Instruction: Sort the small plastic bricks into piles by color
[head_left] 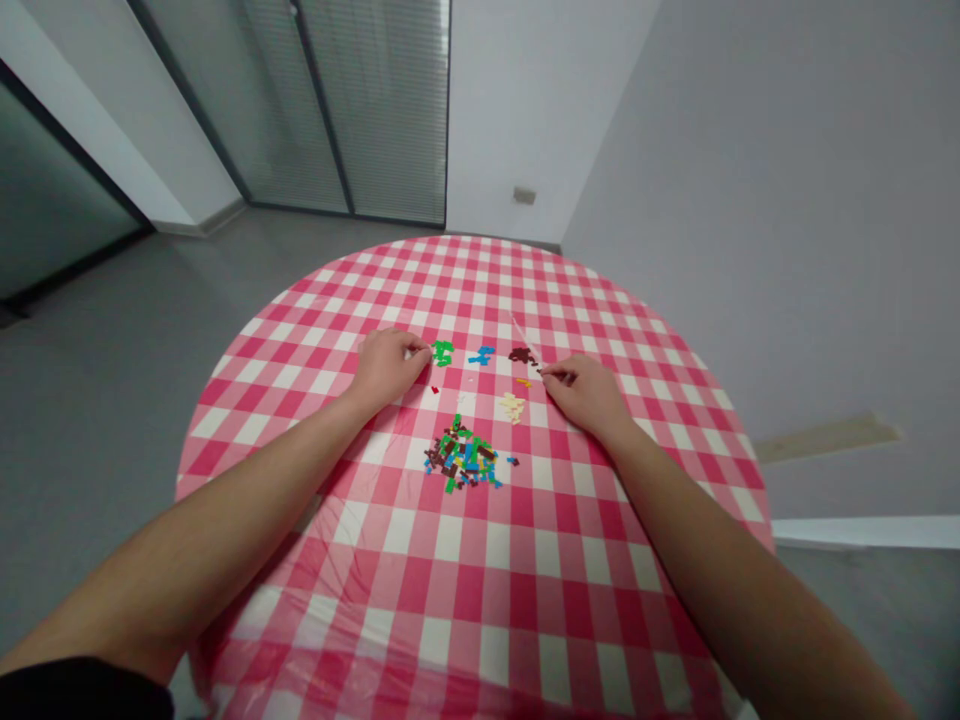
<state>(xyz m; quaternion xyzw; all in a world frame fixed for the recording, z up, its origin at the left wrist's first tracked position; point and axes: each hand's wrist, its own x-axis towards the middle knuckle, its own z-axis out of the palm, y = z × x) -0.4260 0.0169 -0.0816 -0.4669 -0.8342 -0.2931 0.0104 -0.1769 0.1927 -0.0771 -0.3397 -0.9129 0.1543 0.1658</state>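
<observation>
My left hand (391, 364) rests at the left edge of a small group of green toy bricks (442, 353), its thumb and fingers pinched together; whatever they hold is hidden. On the other side, my right hand (589, 393) is pinched at the fingertips around a small dark brown toy brick (541, 371), just right of a cluster of dark brown bricks (520, 355). Blue bricks (482, 356) lie between the two groups. Nearer me are yellow bricks (523, 382), cream bricks (513, 406) and a tiny red brick (435, 390).
A mixed pile of small bricks (463, 458) in several colours lies closest to me, with a few strays at its right. Everything sits on a round table with a red-and-white checked cloth (480, 580), wrinkled at the near left. A wall (787, 220) stands to the right.
</observation>
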